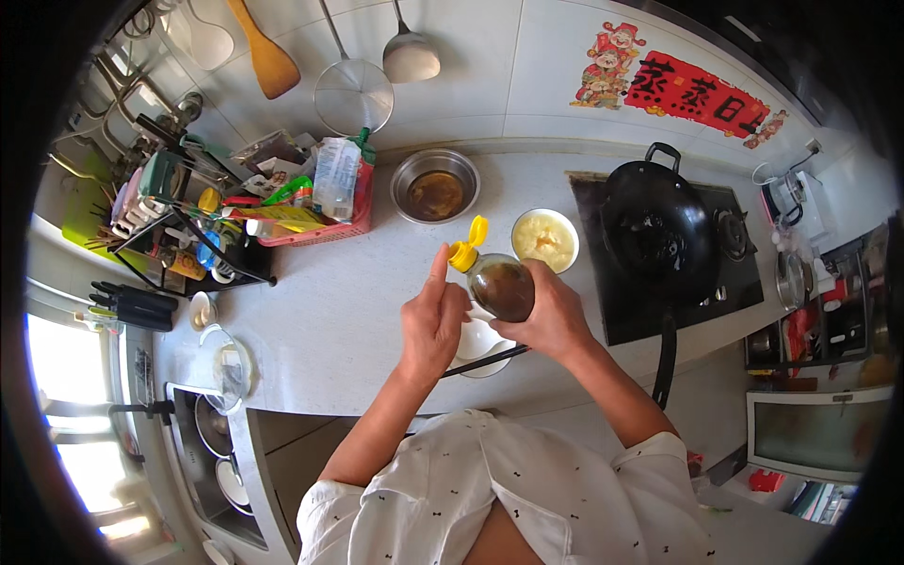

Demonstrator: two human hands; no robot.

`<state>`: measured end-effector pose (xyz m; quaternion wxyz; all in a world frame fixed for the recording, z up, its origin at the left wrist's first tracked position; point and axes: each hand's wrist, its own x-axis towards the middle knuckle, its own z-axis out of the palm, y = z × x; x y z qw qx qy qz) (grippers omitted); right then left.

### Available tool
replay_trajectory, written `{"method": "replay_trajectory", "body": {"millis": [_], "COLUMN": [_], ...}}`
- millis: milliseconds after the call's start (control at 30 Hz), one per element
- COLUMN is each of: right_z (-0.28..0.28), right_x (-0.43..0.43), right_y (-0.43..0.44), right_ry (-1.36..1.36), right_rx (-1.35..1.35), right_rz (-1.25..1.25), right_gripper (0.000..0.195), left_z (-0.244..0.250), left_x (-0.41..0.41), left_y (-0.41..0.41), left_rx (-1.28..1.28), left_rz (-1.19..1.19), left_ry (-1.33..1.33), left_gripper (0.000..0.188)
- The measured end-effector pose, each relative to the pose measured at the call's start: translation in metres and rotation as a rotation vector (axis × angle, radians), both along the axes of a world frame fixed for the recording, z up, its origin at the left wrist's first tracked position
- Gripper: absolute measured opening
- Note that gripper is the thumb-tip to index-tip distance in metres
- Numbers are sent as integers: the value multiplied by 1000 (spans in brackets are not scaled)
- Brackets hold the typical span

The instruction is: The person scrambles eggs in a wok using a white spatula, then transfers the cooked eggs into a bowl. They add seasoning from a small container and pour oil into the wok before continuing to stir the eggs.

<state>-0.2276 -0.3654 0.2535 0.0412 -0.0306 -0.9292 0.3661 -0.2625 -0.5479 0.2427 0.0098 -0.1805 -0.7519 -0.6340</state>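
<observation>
My right hand (554, 314) grips a glass bottle (503, 286) of dark liquid, tilted with its yellow flip cap (478, 230) raised and its neck towards the left. Beside the neck is my left hand (434, 321), index finger extended near the spout; the other fingers are curled, and whether they hold anything is unclear. Below the bottle, a white bowl (487, 367) with a white spoon (482, 339) is partly covered by my hands, and black chopsticks (491, 361) cross it. A bowl of pale yellow food (540, 236) stands behind my right hand.
A metal basin (435, 159) with brown liquid stands at the back. On the right, a black wok (660, 226) sits on the hob (607, 318), handle towards me. A pink basket (318, 236) of packets, a knife block (145, 308) and a glass bowl (244, 367) are left, above the sink (212, 487).
</observation>
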Motion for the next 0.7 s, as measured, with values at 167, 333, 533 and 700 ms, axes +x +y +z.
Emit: {"method": "replay_trajectory", "body": {"millis": [167,333,533,700], "right_z": [-7,-12,-11,-6], "right_x": [9,11,-3,-19], "right_y": [-47,-115,-201,-266], "right_ry": [28,-39,-215,-350], "right_rx": [44,-34,-368,-555], "right_rz": [52,114,165,398], "right_gripper": [72,76,76,77], "left_z": [-7,-4,1,18], "left_x": [-5,-12,-39,-70], "left_y": [-77,-171,-273,-302], "left_rx": [-283,-291,0,547], "left_rz": [-57,-184,-285,-549], "left_ry": [268,257,-2,-338], "left_gripper": [53,50,79,110]}}
